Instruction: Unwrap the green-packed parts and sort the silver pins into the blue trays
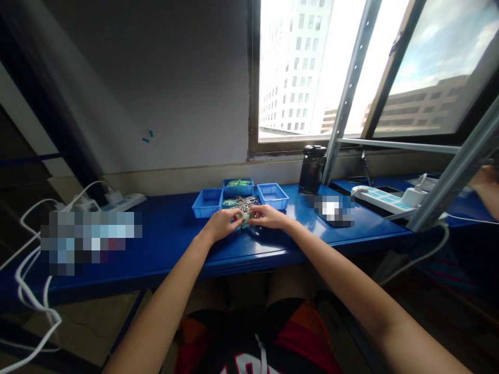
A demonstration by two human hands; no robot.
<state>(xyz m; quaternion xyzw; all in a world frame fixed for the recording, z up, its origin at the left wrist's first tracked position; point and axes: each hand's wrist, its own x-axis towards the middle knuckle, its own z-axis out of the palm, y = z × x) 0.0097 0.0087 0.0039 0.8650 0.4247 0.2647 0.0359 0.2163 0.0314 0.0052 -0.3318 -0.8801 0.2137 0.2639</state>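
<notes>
Together, a person's left hand (223, 224) and right hand (270, 217) pinch a small pale-green packet (245, 219) by fingertips; it sits between them, just nearer the body than a heap of metal pieces (247, 202).

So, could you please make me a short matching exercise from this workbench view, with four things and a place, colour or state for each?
Things:
1. lidded flask
2. small metal parts
3. rear blue tray
4. small pale green piece

Descriptions:
A. holding green pieces
B. between the left hand and the right hand
C. black, standing upright
D. silvery, in a loose heap

Right pairs: 1-C, 2-D, 3-A, 4-B.
</notes>
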